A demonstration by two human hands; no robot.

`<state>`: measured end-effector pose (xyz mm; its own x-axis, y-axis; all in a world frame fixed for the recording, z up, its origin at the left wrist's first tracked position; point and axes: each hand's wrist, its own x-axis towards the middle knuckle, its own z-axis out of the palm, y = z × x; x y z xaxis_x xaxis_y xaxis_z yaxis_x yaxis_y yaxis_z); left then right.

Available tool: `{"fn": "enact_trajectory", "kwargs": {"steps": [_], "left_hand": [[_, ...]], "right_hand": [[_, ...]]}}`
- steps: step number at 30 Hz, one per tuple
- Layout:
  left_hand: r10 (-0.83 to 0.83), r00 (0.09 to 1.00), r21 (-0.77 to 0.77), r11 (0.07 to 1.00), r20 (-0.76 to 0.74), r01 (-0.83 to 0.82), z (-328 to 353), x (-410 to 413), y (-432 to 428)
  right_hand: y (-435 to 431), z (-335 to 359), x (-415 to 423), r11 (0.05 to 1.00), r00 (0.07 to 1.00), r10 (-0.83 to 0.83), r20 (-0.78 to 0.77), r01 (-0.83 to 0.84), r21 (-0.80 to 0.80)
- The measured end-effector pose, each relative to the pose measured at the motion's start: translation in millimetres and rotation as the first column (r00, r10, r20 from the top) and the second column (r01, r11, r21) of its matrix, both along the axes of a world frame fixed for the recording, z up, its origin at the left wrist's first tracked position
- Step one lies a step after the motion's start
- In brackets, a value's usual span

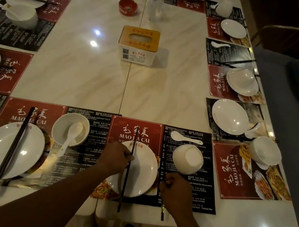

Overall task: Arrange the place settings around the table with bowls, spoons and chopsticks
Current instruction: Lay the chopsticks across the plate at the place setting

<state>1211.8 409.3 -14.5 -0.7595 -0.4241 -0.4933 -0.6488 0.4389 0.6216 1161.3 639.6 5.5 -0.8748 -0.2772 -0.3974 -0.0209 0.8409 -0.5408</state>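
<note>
Black chopstick crosses the near plate, pinched by the left hand. The second chopstick sits just right of the plate, gripped in the curled right hand. Bringing them together carelessly could knock the upturned bowl or leave the pair uneven. The right fingertips are hidden, and the settings along the far edge of the desk are cut off.

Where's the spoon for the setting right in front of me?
In the head view, the spoon lies on the placemat right of centre. It is just beyond the upside-down bowl and to the right of the plate.
</note>
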Motion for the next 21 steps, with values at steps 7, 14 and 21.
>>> {"fn": "enact_trajectory", "kwargs": {"steps": [7,14,21], "left_hand": [[-0.030,0.999,0.006,1.000,-0.017,0.030,-3,-1,-4],[-0.038,0.999,0.040,0.998,-0.031,0.039,-5,1,-3],[-0.096,0.993,-0.031,0.995,-0.070,0.094,-4,2,-11]], "right_hand": [[-34,-1,16,0.997,0.996,0.067,0.062,-0.064,-0.052],[-57,-7,32,0.995,0.993,0.081,0.080,-0.077,-0.057],[-67,-13,38,0.997,0.996,0.065,0.058,-0.062,-0.050]]}}
